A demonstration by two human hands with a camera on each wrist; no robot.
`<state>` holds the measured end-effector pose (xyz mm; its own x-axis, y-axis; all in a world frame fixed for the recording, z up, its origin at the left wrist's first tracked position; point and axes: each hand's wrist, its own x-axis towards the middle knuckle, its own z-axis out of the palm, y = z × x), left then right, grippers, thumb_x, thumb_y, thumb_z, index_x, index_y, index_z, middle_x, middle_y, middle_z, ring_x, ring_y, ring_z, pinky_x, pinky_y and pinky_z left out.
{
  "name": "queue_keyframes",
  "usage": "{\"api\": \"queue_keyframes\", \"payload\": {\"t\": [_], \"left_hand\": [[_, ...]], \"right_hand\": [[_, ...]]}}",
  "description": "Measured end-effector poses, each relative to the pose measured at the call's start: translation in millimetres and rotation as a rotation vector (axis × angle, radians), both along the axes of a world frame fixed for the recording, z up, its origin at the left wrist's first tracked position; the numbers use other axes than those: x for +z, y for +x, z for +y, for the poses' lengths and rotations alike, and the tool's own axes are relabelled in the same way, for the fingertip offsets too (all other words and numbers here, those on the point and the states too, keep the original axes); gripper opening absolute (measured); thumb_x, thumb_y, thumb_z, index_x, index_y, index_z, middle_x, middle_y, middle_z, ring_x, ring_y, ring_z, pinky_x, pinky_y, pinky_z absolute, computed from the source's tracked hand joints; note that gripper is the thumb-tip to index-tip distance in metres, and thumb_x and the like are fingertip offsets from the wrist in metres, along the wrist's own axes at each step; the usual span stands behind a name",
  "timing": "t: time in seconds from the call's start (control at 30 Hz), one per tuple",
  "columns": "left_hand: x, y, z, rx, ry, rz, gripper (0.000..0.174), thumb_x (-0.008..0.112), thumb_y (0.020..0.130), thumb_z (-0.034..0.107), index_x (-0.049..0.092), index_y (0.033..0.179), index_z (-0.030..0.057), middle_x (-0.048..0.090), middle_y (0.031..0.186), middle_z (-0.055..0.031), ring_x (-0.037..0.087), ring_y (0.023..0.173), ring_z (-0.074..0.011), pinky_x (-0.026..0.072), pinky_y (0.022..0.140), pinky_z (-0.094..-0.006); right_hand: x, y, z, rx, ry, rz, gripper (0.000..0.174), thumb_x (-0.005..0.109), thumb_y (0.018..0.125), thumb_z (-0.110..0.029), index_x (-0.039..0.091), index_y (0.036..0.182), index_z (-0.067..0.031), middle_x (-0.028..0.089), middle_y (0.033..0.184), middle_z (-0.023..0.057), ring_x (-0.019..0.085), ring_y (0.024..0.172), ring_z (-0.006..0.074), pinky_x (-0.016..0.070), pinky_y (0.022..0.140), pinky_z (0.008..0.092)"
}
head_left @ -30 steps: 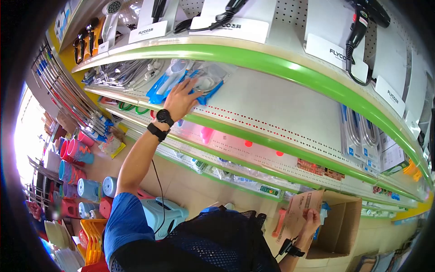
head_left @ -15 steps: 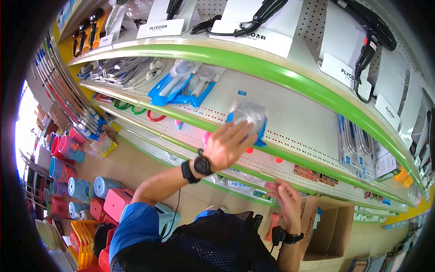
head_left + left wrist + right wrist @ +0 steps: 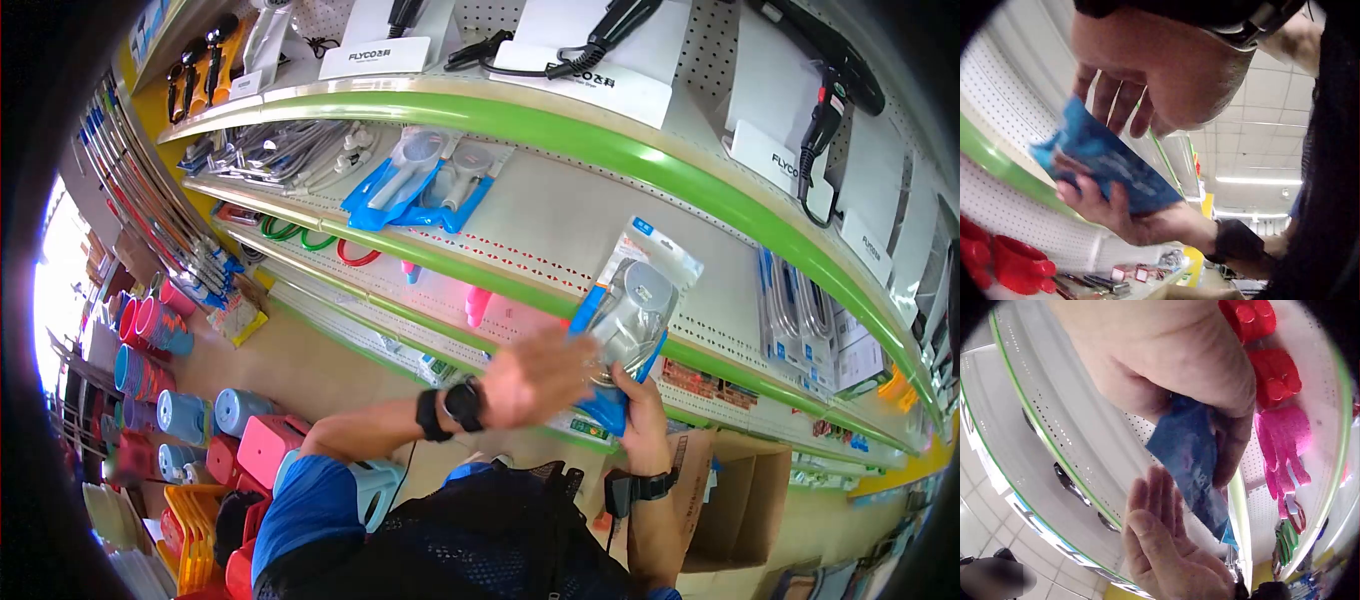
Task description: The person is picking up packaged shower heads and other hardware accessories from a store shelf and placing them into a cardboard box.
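My right hand (image 3: 645, 415) grips the lower end of a packaged shower head (image 3: 640, 300), its thumb on the front of the clear and blue pack. The pack stands tilted in front of the shelf edge, with a coiled hose showing under the head. Blurred in the head view, my left hand (image 3: 540, 375) is just left of the pack. In the right wrist view the left hand (image 3: 1169, 544) has its fingers extended, palm facing the pack's blue back (image 3: 1188, 456). Two similar shower head packs (image 3: 415, 185) lie on the shelf to the left.
The white shelf (image 3: 530, 220) has a green front edge, and hair dryers (image 3: 825, 120) stand on the shelf above. Packaged hoses (image 3: 795, 310) are at the right. Below right stands an open cardboard box (image 3: 735, 500). Plastic stools (image 3: 265, 450) and buckets are on the floor at left.
My left hand took one shower head pack from the left group and carried it right. My right hand rose from the cardboard box and now holds the pack; the left fingers have let go.
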<state>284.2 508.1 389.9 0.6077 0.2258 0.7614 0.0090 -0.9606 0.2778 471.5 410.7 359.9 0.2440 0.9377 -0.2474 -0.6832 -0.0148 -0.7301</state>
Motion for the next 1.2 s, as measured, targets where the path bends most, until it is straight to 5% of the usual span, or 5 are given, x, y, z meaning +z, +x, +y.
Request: {"api": "queue_keyframes", "payload": {"t": [0.27,0.47,0.93,1.0,1.2], "left_hand": [[0,-116,206,1.045,0.14,0.094,0.064,0.068,0.087,0.04,0.051,0.129,-0.0056,0.057,0.127,-0.0288,0.052,0.12,-0.0435,0.0419,0.101,-0.0506],[7,-173,265,1.197,-0.234,0.266,0.081,0.059,0.088,0.06,0.049,0.132,-0.0075,0.058,0.124,-0.0315,0.056,0.116,-0.0454,0.0446,0.097,-0.0473],[15,-180,318,1.194,-0.453,0.678,0.086,0.071,0.074,0.061,0.054,0.121,-0.0081,0.06,0.118,-0.0334,0.061,0.11,-0.0422,0.0486,0.095,-0.0479],[-46,-246,408,1.042,-0.167,0.816,0.068,0.071,0.083,0.042,0.051,0.127,-0.0056,0.06,0.117,-0.0325,0.058,0.112,-0.0448,0.0487,0.095,-0.0463],[-14,-202,376,0.423,-0.418,0.467,0.058,0.068,0.085,0.04,0.054,0.124,-0.001,0.062,0.113,-0.0258,0.06,0.103,-0.0371,0.0501,0.087,-0.0437]], "right_hand": [[-16,24,-45,0.034,-0.089,-0.186,0.046,0.068,0.087,-0.002,0.052,0.131,0.0038,0.065,0.118,0.0121,0.065,0.1,0.0207,0.0541,0.089,0.0341],[-37,46,-107,0.013,-0.205,-0.374,0.043,0.076,0.078,-0.003,0.064,0.119,0.0017,0.069,0.106,0.0072,0.065,0.09,0.0149,0.0528,0.082,0.0297],[-90,82,-286,-0.328,-0.491,-0.584,0.033,0.073,0.071,0.004,0.071,0.103,0.0018,0.073,0.093,0.0058,0.067,0.077,0.0154,0.0535,0.076,0.0303],[-78,75,-298,-0.321,-0.629,-0.556,0.035,0.072,0.073,0.003,0.069,0.107,0.0017,0.072,0.096,0.0058,0.066,0.08,0.0137,0.0526,0.077,0.0286],[-128,74,-370,-0.755,-0.593,-0.306,0.031,0.072,0.085,-0.012,0.065,0.111,0.0024,0.07,0.096,0.0047,0.065,0.078,0.0142,0.0537,0.073,0.0277]]}}
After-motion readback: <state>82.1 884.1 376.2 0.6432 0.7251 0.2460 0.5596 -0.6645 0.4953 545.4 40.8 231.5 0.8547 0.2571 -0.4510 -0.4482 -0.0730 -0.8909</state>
